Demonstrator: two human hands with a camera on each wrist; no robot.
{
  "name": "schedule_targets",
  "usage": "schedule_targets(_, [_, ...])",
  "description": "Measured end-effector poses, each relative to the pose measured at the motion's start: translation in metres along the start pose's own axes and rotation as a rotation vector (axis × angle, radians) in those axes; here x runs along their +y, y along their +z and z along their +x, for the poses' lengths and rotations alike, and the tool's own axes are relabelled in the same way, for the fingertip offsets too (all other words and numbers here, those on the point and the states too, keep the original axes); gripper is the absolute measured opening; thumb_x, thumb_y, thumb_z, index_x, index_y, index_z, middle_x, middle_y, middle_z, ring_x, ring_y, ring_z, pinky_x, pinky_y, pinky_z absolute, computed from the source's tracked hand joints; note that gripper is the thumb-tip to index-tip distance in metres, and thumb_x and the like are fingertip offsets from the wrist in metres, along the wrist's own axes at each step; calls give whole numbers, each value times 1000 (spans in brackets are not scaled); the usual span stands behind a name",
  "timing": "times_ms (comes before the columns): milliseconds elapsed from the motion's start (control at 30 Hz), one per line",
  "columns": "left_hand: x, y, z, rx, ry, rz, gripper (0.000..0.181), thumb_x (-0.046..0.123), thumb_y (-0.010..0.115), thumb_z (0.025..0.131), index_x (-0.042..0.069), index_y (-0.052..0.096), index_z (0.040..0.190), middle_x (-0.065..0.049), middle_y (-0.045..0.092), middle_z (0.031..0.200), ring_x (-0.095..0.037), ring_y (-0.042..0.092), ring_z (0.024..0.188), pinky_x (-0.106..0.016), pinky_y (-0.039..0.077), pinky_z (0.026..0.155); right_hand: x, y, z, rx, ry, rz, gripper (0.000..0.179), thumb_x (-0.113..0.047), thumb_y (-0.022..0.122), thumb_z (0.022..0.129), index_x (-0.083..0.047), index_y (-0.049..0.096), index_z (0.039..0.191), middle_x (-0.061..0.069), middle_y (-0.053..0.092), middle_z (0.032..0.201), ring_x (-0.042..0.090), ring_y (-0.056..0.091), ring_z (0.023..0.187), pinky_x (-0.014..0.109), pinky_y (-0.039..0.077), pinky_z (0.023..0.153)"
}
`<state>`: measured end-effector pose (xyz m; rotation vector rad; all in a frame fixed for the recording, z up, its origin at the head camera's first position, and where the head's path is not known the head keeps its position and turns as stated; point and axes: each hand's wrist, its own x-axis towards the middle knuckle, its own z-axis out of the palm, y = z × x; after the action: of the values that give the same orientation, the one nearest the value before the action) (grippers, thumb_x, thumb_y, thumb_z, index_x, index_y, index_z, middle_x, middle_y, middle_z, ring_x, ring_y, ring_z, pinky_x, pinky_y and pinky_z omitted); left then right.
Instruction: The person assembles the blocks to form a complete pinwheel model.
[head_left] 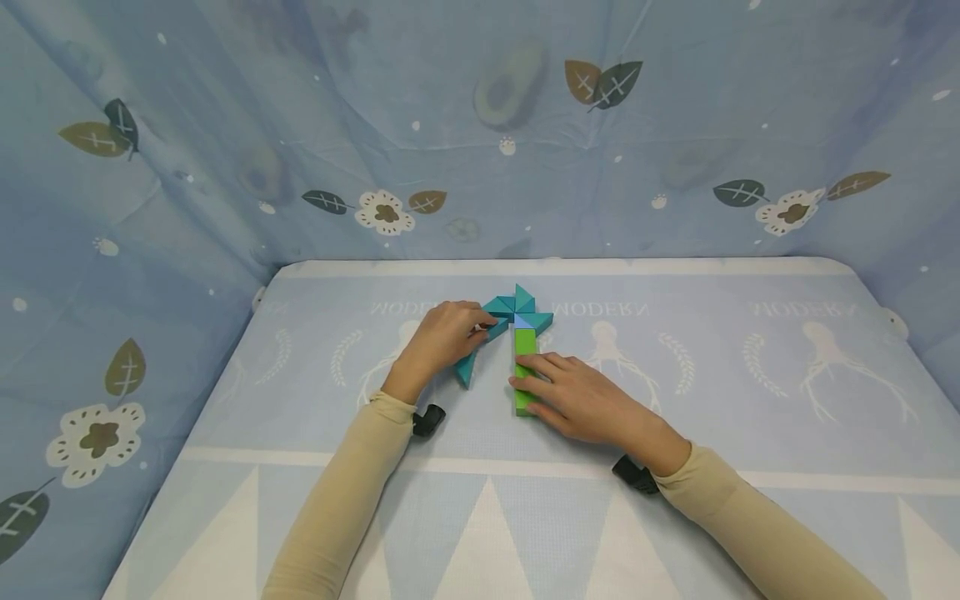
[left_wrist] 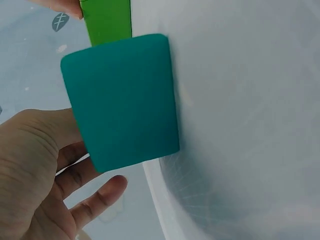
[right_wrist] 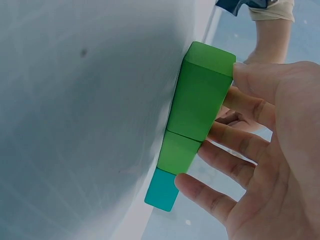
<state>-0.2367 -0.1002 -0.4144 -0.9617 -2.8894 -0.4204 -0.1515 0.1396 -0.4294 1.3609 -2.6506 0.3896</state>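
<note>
Teal triangular blocks (head_left: pixel 525 298) form a pinwheel shape, with a paler blue piece (head_left: pixel 522 320) at its lower middle. My left hand (head_left: pixel 448 333) pinches a teal triangular block (head_left: pixel 497 330) at the pinwheel's lower left. Another teal triangular block (head_left: pixel 466 369) lies just below that hand; in the left wrist view its flat face hides the left fingertips. A straight column of green blocks (head_left: pixel 525 343) runs from the pinwheel towards me. My right hand (head_left: pixel 581 398) holds this column, its fingers across the top and the thumb at the right side near the close end.
The blocks lie on a pale blue and white patterned table cover (head_left: pixel 720 417). A blue patterned cloth (head_left: pixel 450 150) hangs behind and at both sides. Black wrist cameras (head_left: pixel 429 421) sit under both wrists, close to the table.
</note>
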Motion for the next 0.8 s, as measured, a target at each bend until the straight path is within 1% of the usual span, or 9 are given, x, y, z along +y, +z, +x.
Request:
schedule_targets(200, [-1, 2, 0, 44, -8, 1, 21, 14, 73, 89, 13, 77, 109, -2, 73, 100, -14, 69, 82, -30, 57, 71, 0, 0, 0, -4, 3, -4, 40, -28, 65, 95, -16, 61, 132, 10, 51, 142, 28, 51, 128, 46, 50, 95])
schedule_targets(333, [-1, 2, 0, 53, 3, 1, 20, 14, 74, 88, 13, 77, 107, -2, 73, 99, -15, 69, 81, -30, 56, 70, 0, -1, -1, -14, 9, 1, 39, -29, 64, 96, -16, 61, 133, 10, 51, 143, 28, 51, 129, 46, 50, 95])
schedule_targets(567, [-1, 1, 0, 29, 30, 26, 23, 16, 72, 90, 12, 76, 112, -3, 73, 102, -16, 68, 82, -30, 56, 70, 0, 0, -1, -32, 18, 4, 39, -29, 62, 97, -17, 60, 135, 9, 49, 145, 27, 49, 130, 46, 49, 97])
schedule_targets(800, [-1, 0, 0, 4, 39, 15, 25, 20, 69, 93, 10, 74, 115, -5, 71, 108, -18, 69, 88, -33, 57, 75, 1, 1, 0, -39, 21, 4, 39, -30, 61, 98, -18, 60, 135, 8, 49, 145, 27, 49, 131, 45, 49, 98])
